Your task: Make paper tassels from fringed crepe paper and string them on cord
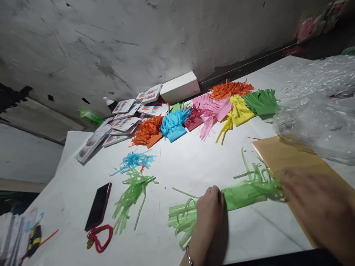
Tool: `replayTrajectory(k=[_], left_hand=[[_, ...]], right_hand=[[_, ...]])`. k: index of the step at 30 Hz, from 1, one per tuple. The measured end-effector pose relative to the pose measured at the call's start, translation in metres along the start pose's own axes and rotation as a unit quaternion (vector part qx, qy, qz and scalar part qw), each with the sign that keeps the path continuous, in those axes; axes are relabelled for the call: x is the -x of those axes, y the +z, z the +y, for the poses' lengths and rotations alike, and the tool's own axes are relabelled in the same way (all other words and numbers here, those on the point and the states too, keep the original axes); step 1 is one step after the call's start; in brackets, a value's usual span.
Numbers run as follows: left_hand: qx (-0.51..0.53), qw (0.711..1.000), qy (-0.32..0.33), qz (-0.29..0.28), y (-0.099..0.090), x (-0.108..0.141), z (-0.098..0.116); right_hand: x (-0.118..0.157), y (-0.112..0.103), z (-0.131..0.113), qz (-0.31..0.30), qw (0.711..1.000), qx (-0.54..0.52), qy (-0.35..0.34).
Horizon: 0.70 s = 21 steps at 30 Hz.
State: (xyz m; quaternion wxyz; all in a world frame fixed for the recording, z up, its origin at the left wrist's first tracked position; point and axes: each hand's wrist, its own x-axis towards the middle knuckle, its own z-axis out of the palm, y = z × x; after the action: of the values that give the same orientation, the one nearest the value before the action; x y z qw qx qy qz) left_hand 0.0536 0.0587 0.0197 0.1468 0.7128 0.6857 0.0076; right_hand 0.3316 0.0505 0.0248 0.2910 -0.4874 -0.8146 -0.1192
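A light green tissue-paper tassel sheet [244, 195] with fringed strips at both ends lies across the white table. My left hand [210, 208], with a bracelet at the wrist, is closed over its left part, fingers curled round and pressing on the paper. At the sheet's right end, my right hand [313, 203] is smeared by motion over the strips, so its fingers cannot be made out. Further left rests a loose bunch of green strips [131, 199], with a small blue bunch [135, 159] above it.
Fringed paper bundles, among them blue [174, 125], pink [213, 111] and yellow [240, 111], line the back beside printed packets [123, 125] and a white box [180, 88]. A phone [99, 206] lies left. Clear plastic bags [316, 122] and a brown sheet [294, 155] occupy the right.
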Motion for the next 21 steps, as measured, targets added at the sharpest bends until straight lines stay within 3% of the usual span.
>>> replayTrajectory(k=[2, 3, 6, 10, 12, 15, 17, 21], left_hand=[[0.001, 1.0, 0.003, 0.007, 0.0, 0.0, 0.0], [0.001, 1.0, 0.005, 0.01, 0.0, 0.002, 0.0], [0.01, 0.999, 0.014, 0.046, 0.002, 0.013, -0.003], [0.039, 0.964, 0.142, 0.223, 0.013, 0.033, -0.011], [0.039, 0.942, 0.206, 0.264, 0.02, 0.039, -0.016], [0.057, 0.932, 0.235, 0.27, 0.026, 0.041, -0.021], [0.078, 0.939, 0.237, 0.238, 0.025, 0.04, -0.022], [0.107, 0.943, 0.251, 0.193, 0.021, 0.042, -0.019]], right_hand=[[-0.003, 0.013, -0.042, -0.011, 0.988, -0.101, -0.119], [-0.004, 0.022, -0.061, -0.022, 0.982, -0.123, -0.143], [-0.009, 0.049, -0.095, -0.014, 0.98, -0.142, -0.142], [-0.012, 0.06, -0.089, -0.022, 0.977, -0.16, -0.135], [-0.014, 0.056, -0.083, -0.027, 0.975, -0.18, -0.126], [-0.014, 0.048, -0.079, -0.052, 0.97, -0.207, -0.113], [-0.012, 0.047, -0.079, -0.06, 0.971, -0.2, -0.112], [-0.001, 0.052, -0.08, -0.02, 0.977, -0.173, -0.126]])
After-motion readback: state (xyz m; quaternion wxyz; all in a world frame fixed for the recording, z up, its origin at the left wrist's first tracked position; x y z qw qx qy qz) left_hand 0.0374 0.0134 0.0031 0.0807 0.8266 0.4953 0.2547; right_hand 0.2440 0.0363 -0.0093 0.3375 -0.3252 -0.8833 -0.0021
